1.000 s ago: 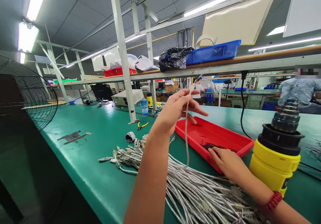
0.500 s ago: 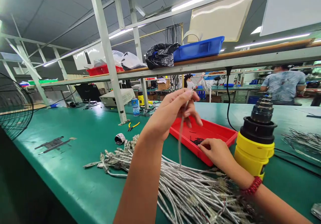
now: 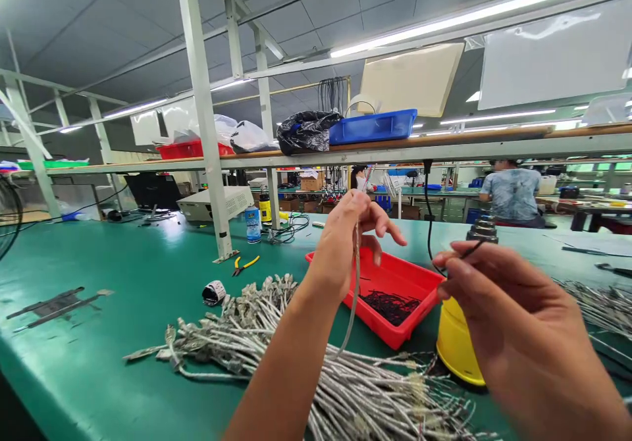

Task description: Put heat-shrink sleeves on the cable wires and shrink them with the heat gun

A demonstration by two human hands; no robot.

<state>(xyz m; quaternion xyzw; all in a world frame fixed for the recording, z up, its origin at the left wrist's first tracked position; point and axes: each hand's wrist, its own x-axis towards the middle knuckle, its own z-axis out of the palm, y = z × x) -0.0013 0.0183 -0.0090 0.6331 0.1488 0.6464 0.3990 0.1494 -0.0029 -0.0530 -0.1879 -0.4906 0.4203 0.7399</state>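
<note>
My left hand [image 3: 340, 240], raised over the bench, pinches a thin grey cable [image 3: 356, 276] near its upper end. The cable hangs down toward a pile of similar silvery cables [image 3: 370, 388]. Between the thumb and fingertips of my right hand [image 3: 523, 316] is a short, thin black heat-shrink tube [image 3: 473, 250], held apart from the cable. Beyond and between my hands sits a red tray [image 3: 405, 334] with many loose black tubes [image 3: 390, 306] in it. A yellow heat gun [image 3: 458, 352] stands nozzle up, partly hidden behind my right hand.
Yellow-handled pliers [image 3: 245, 265], a roll of labels [image 3: 214, 293] and a blue can [image 3: 253, 224] are on the green bench [image 3: 148, 263]. A white post [image 3: 202, 99] carries the overhead shelf. More cables [image 3: 600, 309] lie at right. A person [image 3: 513, 191] is farther back.
My right hand has come up out of the red tray with a black heat-shrink tube and now is nearer the camera. The left hand still holds the cable. The view has shifted.
</note>
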